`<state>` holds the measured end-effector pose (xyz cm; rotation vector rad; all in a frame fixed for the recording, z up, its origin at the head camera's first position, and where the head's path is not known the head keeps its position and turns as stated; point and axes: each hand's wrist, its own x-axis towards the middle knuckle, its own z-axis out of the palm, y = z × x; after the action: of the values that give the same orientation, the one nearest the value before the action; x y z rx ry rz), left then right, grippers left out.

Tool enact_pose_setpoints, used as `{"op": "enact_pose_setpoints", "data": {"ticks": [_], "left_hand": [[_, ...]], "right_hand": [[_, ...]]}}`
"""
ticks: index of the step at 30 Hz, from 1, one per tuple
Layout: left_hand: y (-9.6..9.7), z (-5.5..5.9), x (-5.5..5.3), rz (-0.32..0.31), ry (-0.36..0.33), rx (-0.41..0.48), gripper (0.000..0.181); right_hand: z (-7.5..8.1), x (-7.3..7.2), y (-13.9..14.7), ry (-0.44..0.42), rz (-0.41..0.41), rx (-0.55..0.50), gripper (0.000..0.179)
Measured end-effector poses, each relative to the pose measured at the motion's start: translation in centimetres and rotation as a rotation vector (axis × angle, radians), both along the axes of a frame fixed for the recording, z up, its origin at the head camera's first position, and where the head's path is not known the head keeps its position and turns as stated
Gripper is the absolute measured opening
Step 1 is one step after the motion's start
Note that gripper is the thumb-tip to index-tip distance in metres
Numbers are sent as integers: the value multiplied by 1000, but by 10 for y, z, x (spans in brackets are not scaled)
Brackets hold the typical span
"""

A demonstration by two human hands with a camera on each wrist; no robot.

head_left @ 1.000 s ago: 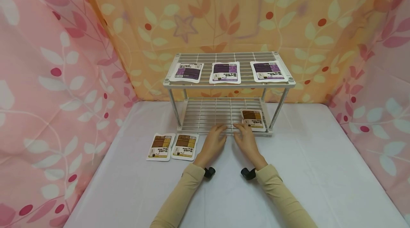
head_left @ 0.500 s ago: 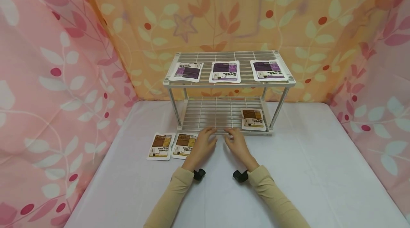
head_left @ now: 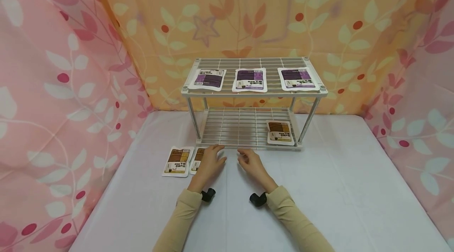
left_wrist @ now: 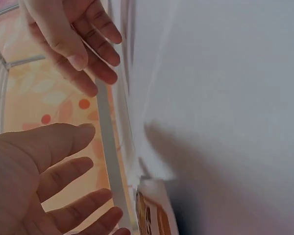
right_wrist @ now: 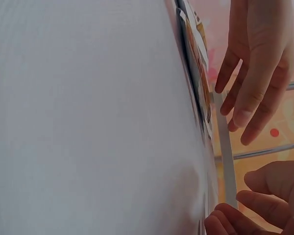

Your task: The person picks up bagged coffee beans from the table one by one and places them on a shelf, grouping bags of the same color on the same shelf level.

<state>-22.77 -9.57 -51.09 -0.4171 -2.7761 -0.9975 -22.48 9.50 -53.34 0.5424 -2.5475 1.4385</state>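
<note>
My left hand (head_left: 209, 162) hovers with loosely bent fingers beside and partly over a brown-and-white flat pouch (head_left: 196, 161), hiding its right part. Left of it lies a second brown pouch (head_left: 178, 161) on the white table. My right hand (head_left: 252, 165) hangs in front of the shelf's lower front edge, fingers relaxed and holding nothing. The left wrist view shows the left fingers (left_wrist: 71, 169) spread apart, with the pouch's edge (left_wrist: 154, 210) below them. A third brown pouch (head_left: 280, 132) lies at the right end of the lower rack.
A two-tier white wire shelf (head_left: 244, 126) stands at the table's back. On its top tier lie three purple-and-white pouches, left (head_left: 208, 79), middle (head_left: 250, 80) and right (head_left: 298, 79). Patterned cloth (head_left: 248, 15) hangs behind and on both sides of the white table (head_left: 337, 189).
Both hands have moved left and slightly toward me, away from the shelf's lower tier. The left hand now covers part of the nearer brown pouch. The pouches have stayed in place.
</note>
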Motion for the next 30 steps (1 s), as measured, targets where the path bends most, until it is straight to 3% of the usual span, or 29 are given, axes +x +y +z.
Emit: {"op": "enact_pose_setpoints", "data": {"ticks": [10,17,23,30], "left_hand": [[-21,8,10,94,-54,-62,54],[-30,5,12,137,-125,-113,59],[-34,4,13,134,-144,-148,62],[-37,5,15,131,-169,-150,64]], "right_hand": [[-2,2,-19,-33,71,36,37],[-4,3,-31,-24,117,67,40],[-6,2,-41,39,158,127,42],[-7,6,-49,43,187,154,46]]}}
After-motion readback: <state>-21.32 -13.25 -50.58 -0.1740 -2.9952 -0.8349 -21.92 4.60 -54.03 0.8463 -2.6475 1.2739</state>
